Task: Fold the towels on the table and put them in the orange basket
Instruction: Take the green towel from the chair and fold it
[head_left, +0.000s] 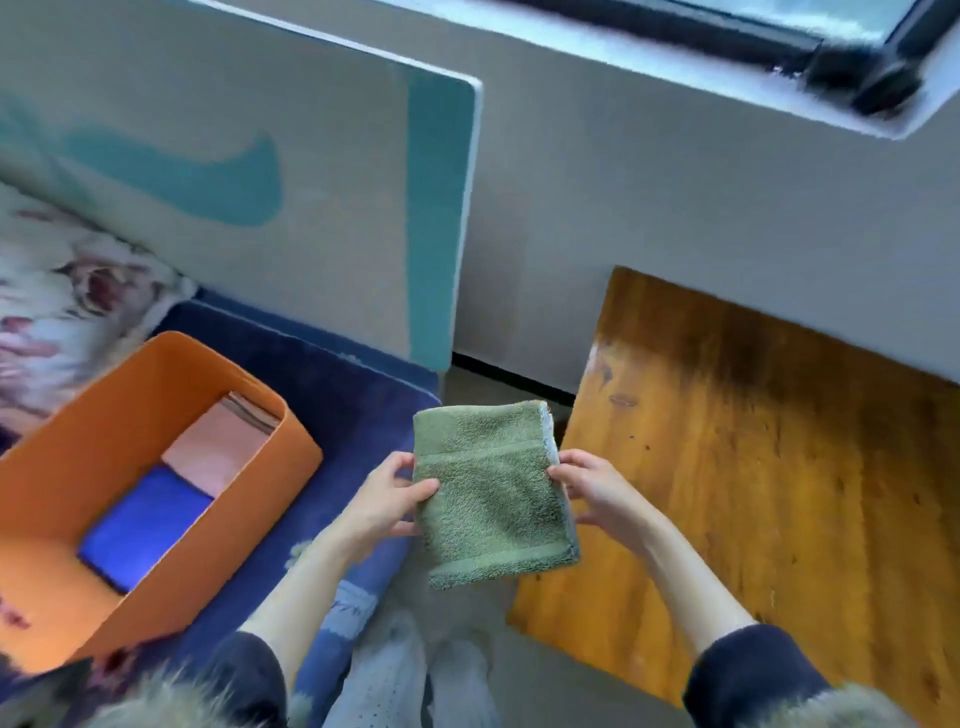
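Head view shows both hands, left hand (387, 501) and right hand (597, 491), grasping opposite side edges of a folded green towel (491, 493) held in the air, its long axis pointing away from the person, with the orange basket (67, 467) lying to the towel's left, nearer the left hand.
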